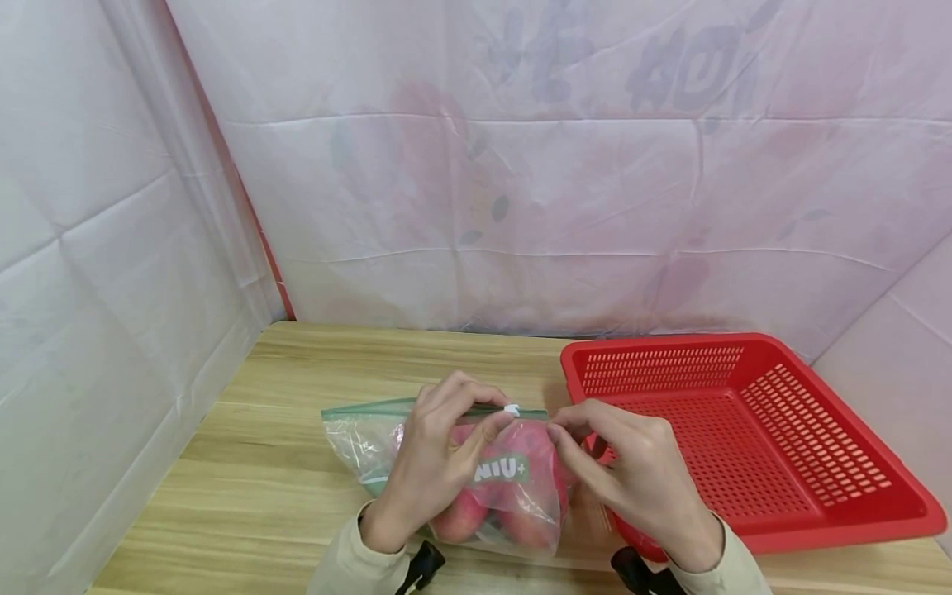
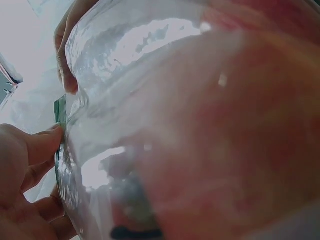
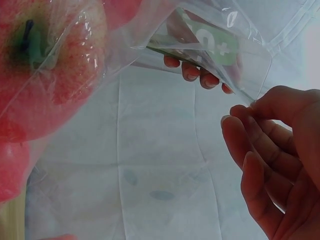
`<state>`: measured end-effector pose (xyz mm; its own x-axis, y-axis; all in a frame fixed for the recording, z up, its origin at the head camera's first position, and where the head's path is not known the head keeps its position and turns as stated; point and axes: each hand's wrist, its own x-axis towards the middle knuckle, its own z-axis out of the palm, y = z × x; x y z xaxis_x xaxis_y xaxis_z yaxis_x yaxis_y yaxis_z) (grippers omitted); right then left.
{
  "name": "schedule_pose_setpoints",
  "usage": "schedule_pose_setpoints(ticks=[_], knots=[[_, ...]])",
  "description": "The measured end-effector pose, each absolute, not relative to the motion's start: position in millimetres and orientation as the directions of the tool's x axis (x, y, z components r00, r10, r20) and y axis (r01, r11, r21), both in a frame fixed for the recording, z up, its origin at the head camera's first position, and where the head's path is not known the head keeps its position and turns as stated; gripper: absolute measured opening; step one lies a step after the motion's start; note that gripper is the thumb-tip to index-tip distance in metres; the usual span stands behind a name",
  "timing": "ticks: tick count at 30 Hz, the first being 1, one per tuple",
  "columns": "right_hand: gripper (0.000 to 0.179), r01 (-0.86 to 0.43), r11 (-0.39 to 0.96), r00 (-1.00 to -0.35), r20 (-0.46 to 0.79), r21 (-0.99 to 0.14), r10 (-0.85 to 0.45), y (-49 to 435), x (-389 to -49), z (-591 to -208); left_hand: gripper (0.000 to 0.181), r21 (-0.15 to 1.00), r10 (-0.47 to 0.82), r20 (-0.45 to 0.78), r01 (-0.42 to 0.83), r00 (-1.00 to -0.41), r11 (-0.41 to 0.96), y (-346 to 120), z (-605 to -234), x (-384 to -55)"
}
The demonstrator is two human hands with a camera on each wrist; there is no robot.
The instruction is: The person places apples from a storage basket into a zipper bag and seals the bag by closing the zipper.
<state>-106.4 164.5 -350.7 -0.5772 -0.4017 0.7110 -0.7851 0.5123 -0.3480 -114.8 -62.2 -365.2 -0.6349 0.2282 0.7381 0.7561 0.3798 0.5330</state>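
A clear zip bag (image 1: 369,446) with a green top strip lies on the table, holding several red apples (image 1: 459,519). My left hand (image 1: 427,467) pinches the top strip at the white slider (image 1: 511,409), near the right end. At the bag's top right corner, my right hand (image 1: 635,463) pinches the plastic between thumb and forefinger. The right wrist view shows that corner grip by the right hand (image 3: 285,145), with an apple (image 3: 65,75) inside the plastic at left. In the left wrist view the bag (image 2: 125,100) fills most of the picture, its contents blurred.
A red plastic basket (image 1: 811,533) with slotted sides stands to the right, close beside my right hand. Beneath everything is a wooden table (image 1: 245,446). Pale printed cloth (image 1: 558,190) hangs behind the table and along its sides.
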Motion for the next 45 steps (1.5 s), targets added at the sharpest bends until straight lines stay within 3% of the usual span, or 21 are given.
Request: schedule_pose_setpoints(ticks=[45], knots=[[0.031,-0.771,0.534,-0.586,0.714,-0.347,-0.382,166.8,-104.2,-348.2,0.02,0.551,0.205,0.729,0.737,-0.653,0.391,-64.8,-364.9,-112.3]])
